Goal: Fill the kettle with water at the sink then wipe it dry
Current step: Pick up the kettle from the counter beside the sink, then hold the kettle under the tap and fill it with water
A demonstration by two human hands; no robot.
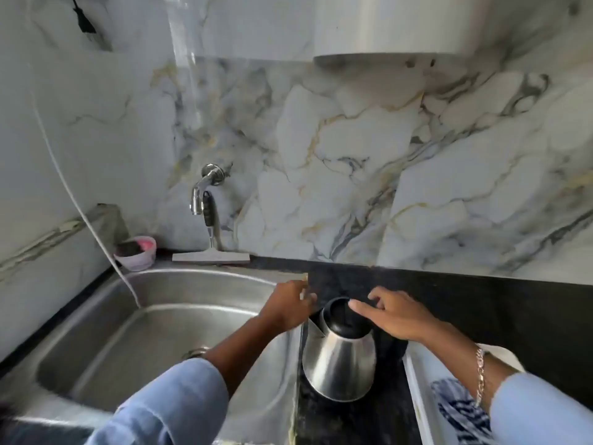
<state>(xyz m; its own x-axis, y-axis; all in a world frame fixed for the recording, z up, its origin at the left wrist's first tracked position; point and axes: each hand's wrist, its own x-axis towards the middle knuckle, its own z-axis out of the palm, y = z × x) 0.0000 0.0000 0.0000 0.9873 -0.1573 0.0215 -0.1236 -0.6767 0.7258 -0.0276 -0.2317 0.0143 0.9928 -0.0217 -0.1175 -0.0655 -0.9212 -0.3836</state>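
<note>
A steel kettle (340, 364) with a black lid stands on the dark counter just right of the steel sink (106, 332). My right hand (394, 316) hovers over the lid, fingers spread, fingertips at the lid's far rim; whether they touch it is unclear. My left hand (288, 308) is above the sink's right rim, just left of the kettle's spout, fingers loosely curled, holding nothing visible. A chrome tap (205, 187) juts from the marble wall behind the sink; no water is running. A blue-and-white patterned cloth (462, 409) lies in a white tray (417, 383) at the lower right.
A squeegee (210, 255) leans against the wall under the tap. A small pink bowl (136, 253) with a dark scrubber sits at the sink's back left corner. A white hose (80, 213) hangs down into the basin. A white appliance (391, 30) is mounted above.
</note>
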